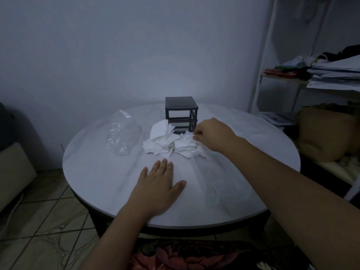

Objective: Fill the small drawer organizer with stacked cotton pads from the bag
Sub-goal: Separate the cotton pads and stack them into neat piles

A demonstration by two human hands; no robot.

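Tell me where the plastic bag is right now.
In the head view the bag lies crumpled on the left part of the round table, apart from the pile of cotton pads to its right.

round white table (224,191), cotton pads (167,142), clear bag (121,137), dark organizer (181,112)

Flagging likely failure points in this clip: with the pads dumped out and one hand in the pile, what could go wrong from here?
1. The cotton pads lie in a loose, jumbled heap, so the right hand pinching at its edge may lift an uneven clump rather than a neat stack.
2. The heap crowds the front of the drawer organizer, which may obstruct its lowest level.
3. The left hand rests flat on the table, steadying nothing, so pads may scatter.
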